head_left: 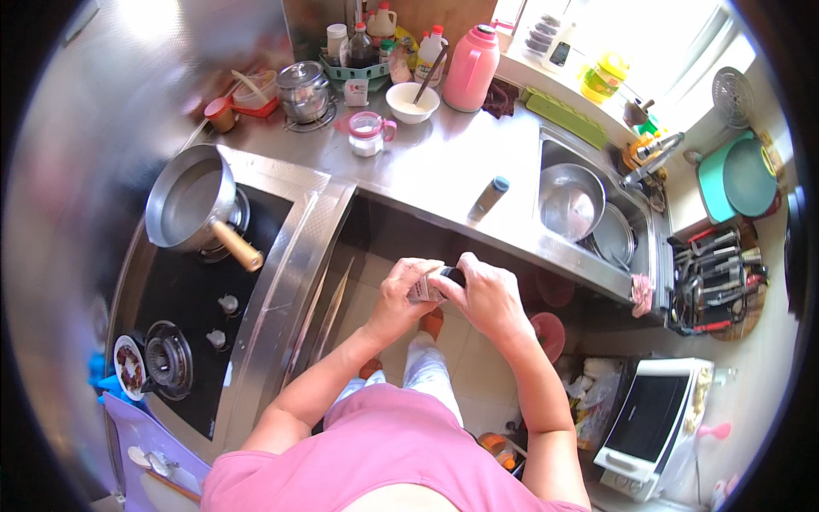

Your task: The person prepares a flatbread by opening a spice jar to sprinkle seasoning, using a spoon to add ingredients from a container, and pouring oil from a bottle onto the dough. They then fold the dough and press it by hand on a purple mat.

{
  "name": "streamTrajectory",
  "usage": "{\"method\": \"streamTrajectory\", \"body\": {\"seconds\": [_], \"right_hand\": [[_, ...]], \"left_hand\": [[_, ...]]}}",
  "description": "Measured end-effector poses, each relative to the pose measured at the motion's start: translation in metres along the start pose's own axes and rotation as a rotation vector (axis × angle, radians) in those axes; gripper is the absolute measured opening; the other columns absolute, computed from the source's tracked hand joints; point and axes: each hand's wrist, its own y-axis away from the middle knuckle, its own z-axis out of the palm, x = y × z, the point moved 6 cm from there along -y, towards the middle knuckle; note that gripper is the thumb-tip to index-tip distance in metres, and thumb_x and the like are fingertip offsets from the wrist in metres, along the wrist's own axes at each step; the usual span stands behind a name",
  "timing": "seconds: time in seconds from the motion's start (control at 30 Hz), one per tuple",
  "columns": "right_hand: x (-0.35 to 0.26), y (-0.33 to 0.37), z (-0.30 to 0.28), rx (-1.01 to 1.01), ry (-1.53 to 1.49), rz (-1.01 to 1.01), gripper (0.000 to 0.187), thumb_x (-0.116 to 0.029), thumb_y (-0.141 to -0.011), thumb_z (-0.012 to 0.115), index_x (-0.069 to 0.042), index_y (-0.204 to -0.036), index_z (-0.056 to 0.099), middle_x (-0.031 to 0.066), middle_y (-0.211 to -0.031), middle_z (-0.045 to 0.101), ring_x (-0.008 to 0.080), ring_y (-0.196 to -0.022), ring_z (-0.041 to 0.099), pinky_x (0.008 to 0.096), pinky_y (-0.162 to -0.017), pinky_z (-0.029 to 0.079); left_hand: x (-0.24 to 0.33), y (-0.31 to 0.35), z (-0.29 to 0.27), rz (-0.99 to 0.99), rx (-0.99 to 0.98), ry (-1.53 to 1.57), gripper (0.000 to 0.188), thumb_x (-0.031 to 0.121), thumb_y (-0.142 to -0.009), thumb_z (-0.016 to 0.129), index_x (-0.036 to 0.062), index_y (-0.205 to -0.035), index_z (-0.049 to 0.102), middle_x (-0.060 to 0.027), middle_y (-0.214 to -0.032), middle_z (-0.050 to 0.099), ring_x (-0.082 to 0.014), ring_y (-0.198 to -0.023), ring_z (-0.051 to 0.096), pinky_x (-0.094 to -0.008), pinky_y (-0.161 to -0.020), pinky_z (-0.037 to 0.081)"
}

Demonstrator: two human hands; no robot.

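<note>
In front of my body, past the counter's front edge, my left hand is wrapped round a small clear spice jar. The jar is tilted, with a label on its side. At its dark cap, my right hand has its thumb and fingers closed. Whether the cap is loose I cannot tell. A similar small jar with a dark blue cap stands on the counter beyond my hands.
At left, a saucepan sits on the hob, its wooden handle pointing towards me. Along the back stand a pink-lidded jar, a white bowl and a pink thermos. The sink holds a metal basin; a white oven stands lower right.
</note>
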Motion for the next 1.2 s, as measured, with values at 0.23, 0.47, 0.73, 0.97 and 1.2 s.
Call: {"method": "streamTrajectory", "body": {"seconds": [0.23,0.47,0.73,0.97,1.2], "right_hand": [[0.105,-0.087,-0.021,0.065,-0.197,-0.067,0.071,-0.029,-0.08,0.075,-0.007,-0.139,0.043,0.0194,-0.124,0.054,0.0363,-0.111,0.057,0.0448,-0.094,0.046],[0.222,-0.156,0.023,0.012,-0.241,-0.068,0.069,-0.024,-0.078,0.077,-0.006,-0.137,0.046,0.0207,-0.131,0.051,0.0385,-0.119,0.051,0.0426,-0.099,0.043],[0.237,-0.17,0.03,-0.112,-0.392,0.065,0.05,-0.028,-0.082,0.074,-0.001,-0.12,0.055,0.0218,-0.102,0.066,0.0366,-0.097,0.065,0.0417,-0.084,0.051],[0.214,-0.172,-0.008,-0.056,-0.53,0.118,0.05,-0.023,-0.08,0.078,-0.001,-0.119,0.056,0.0171,-0.09,0.068,0.0269,-0.083,0.067,0.0359,-0.077,0.053],[0.14,-0.168,-0.045,0.004,-0.392,0.012,0.038,-0.032,-0.087,0.068,-0.002,-0.109,0.058,0.0169,-0.083,0.066,0.03,-0.075,0.067,0.0379,-0.072,0.052]], "left_hand": [[-0.093,-0.092,0.053,-0.093,0.29,-0.262,0.054,0.018,-0.069,0.085,0.0046,-0.115,0.06,-0.012,-0.108,0.064,-0.031,-0.102,0.059,-0.0393,-0.089,0.048],[-0.174,-0.165,0.081,-0.285,0.386,-0.183,0.052,0.009,-0.073,0.082,0.0066,-0.118,0.058,-0.01,-0.109,0.066,-0.0243,-0.103,0.063,-0.0357,-0.092,0.047],[-0.215,-0.19,0.095,-0.449,0.356,-0.017,0.06,0.006,-0.068,0.083,0.008,-0.121,0.055,-0.0132,-0.113,0.063,-0.0315,-0.109,0.059,-0.0393,-0.093,0.047],[-0.142,-0.164,0.09,-0.245,0.394,-0.491,0.071,0.004,-0.076,0.068,-0.0018,-0.139,0.036,-0.0229,-0.137,0.043,-0.0394,-0.129,0.04,-0.0466,-0.108,0.033],[-0.068,-0.178,0.08,0.045,0.234,-0.385,0.056,0.016,-0.071,0.079,0.0071,-0.118,0.051,-0.0116,-0.098,0.061,-0.0335,-0.086,0.063,-0.0412,-0.072,0.053]]}}
